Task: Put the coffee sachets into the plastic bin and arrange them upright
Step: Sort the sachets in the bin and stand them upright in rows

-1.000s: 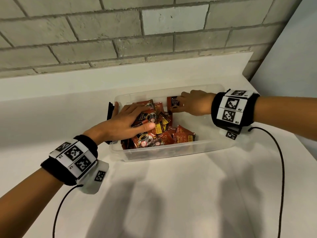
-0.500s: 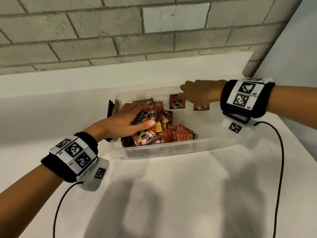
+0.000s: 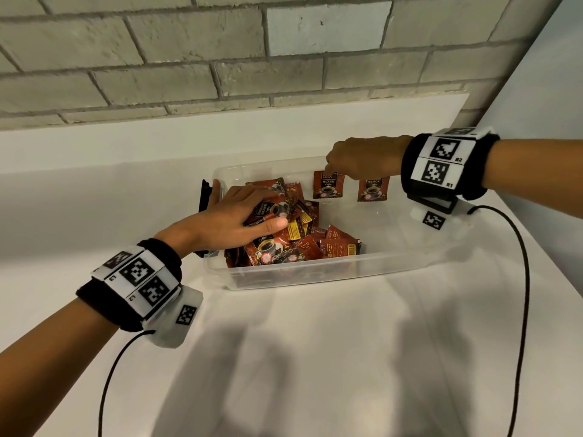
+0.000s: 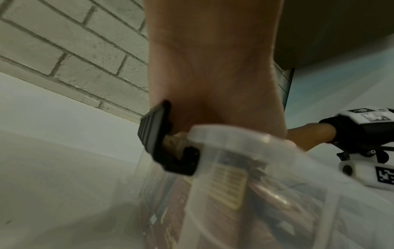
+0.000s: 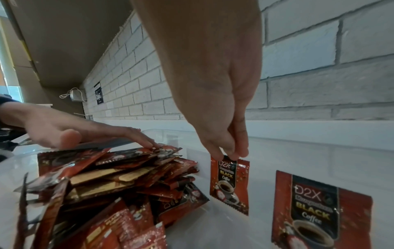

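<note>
Clear plastic formed the bin (image 3: 394,266), which sat on a white counter (image 3: 315,357) below a grey brick wall (image 3: 220,58). At the bin's left end, the left hand (image 3: 233,220) lay with straight fingers flat on a loose heap of red coffee sachets (image 3: 293,238), pressing them down rather than gripping any. The heap leaned in all directions, none truly upright. Further right, the right hand (image 5: 221,134) pinched the top edge of one sachet (image 5: 229,183) between thumb and fingertips, so the packet hung straight below the fingers, long axis vertical, against the far wall. It showed a coffee cup and the word BLACK. Just beside it to the right, a second sachet (image 5: 319,214) stood upright against that wall. The right hand seemed nearer to the open floor space.
</note>
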A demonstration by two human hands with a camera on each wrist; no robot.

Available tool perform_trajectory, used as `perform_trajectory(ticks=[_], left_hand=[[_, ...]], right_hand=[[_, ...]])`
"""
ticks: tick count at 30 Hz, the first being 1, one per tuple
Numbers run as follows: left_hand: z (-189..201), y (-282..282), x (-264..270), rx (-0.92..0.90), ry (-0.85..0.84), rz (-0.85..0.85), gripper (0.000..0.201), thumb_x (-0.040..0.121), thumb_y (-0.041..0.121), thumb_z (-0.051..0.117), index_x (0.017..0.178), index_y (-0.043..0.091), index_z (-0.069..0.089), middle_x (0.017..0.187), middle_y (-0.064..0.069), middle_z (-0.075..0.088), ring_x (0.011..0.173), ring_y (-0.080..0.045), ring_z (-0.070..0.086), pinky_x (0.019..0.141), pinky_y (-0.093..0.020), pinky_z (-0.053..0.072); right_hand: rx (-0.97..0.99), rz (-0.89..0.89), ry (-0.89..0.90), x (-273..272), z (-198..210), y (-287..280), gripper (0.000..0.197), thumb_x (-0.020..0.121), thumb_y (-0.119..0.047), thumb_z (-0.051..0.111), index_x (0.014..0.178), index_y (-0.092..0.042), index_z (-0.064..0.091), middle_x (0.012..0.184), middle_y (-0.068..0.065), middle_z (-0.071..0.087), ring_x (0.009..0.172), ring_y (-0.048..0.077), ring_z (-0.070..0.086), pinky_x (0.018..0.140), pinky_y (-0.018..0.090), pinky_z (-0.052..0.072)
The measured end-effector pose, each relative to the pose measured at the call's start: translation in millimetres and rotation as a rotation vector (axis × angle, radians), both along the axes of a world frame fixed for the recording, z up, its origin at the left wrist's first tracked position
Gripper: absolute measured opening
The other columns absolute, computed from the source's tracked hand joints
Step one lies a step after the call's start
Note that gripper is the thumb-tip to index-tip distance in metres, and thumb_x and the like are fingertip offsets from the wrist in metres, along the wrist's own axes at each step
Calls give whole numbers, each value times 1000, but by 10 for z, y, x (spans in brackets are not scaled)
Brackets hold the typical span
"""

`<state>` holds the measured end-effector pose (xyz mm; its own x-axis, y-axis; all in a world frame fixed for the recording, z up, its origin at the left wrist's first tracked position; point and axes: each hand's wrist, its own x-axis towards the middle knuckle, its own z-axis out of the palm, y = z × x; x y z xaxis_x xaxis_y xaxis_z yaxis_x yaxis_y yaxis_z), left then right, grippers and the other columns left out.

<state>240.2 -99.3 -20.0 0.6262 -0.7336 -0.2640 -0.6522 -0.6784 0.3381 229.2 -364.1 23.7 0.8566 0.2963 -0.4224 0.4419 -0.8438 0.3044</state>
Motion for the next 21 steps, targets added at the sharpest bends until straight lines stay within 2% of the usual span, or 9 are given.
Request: perform_trajectory(ticks=[6, 7, 9, 11, 13, 15, 17, 18, 21], left_hand=[[30, 2, -16, -17, 13, 11, 93, 66, 87, 9, 145, 40, 18, 156, 8, 16, 146, -17, 3, 113, -52, -18], [33, 1, -14, -31, 16, 13, 95, 65, 89, 8, 145, 40, 19, 156, 8, 16, 145, -17, 3, 113, -52, -17], [54, 5, -8, -62, 26, 28, 98, 63, 91, 7, 145, 40, 21, 154, 8, 19, 145, -19, 4, 115, -52, -11], [115, -16, -26, -60, 6, 61, 95, 67, 90, 10, 145, 38, 23, 152, 7, 20, 143, -19, 5, 117, -49, -3], [191, -79, -69, -31, -107, 103, 77, 82, 78, 23, 143, 34, 31, 149, 5, 25, 139, -20, 9, 114, -44, 8], [303, -223, -89, -85, -211, 120, 52, 94, 54, 35, 137, 26, 42, 141, -1, 36, 132, -23, 20, 106, -40, 21], [435, -428, -97, -159, -78, 155, 37, 100, 32, 38, 134, 20, 47, 135, -3, 43, 128, -21, 32, 98, -30, 29], [486, -544, -80, -151, 38, 176, 35, 101, 24, 37, 134, 19, 46, 135, -2, 45, 127, -19, 37, 95, -26, 30], [513, -885, -8, 9, 292, 238, 34, 96, 8, 36, 126, 13, 51, 125, 2, 49, 110, -14, 44, 87, -26, 33]], right_hand=[[29, -61, 88, 10, -18, -2, 46, 95, 8, 37, 139, -5, 43, 121, 19, 52, 95, 29, 55, 70, 26, 42], [41, -64, 76, 9, -14, 4, 42, 95, 7, 37, 134, -4, 48, 116, 19, 54, 89, 28, 55, 63, 23, 40], [98, -74, 38, 2, 21, 19, 28, 95, 3, 37, 115, 0, 57, 93, 15, 57, 69, 20, 49, 50, 19, 31], [152, -141, 15, 20, 25, 36, 15, 96, 1, 38, 89, 0, 52, 68, 4, 45, 53, 13, 38, 45, 18, 27], [227, -278, 22, 59, -10, 35, 23, 94, -1, 46, 71, -3, 46, 60, 1, 40, 50, 13, 38, 48, 21, 34], [321, -494, 105, 31, 20, 1, 27, 88, -5, 59, 64, -10, 49, 64, 3, 50, 55, 19, 50, 54, 28, 45], [452, -663, 308, -54, 46, -46, 19, 86, -4, 63, 70, -14, 58, 74, 5, 60, 70, 23, 61, 70, 35, 53], [525, -727, 392, -97, 53, -65, 18, 87, -3, 62, 73, -14, 59, 77, 4, 61, 73, 21, 61, 76, 34, 53], [665, -818, 458, -190, 10, -66, 17, 88, 0, 60, 77, -14, 59, 81, 1, 60, 71, 10, 58, 65, 17, 52]])
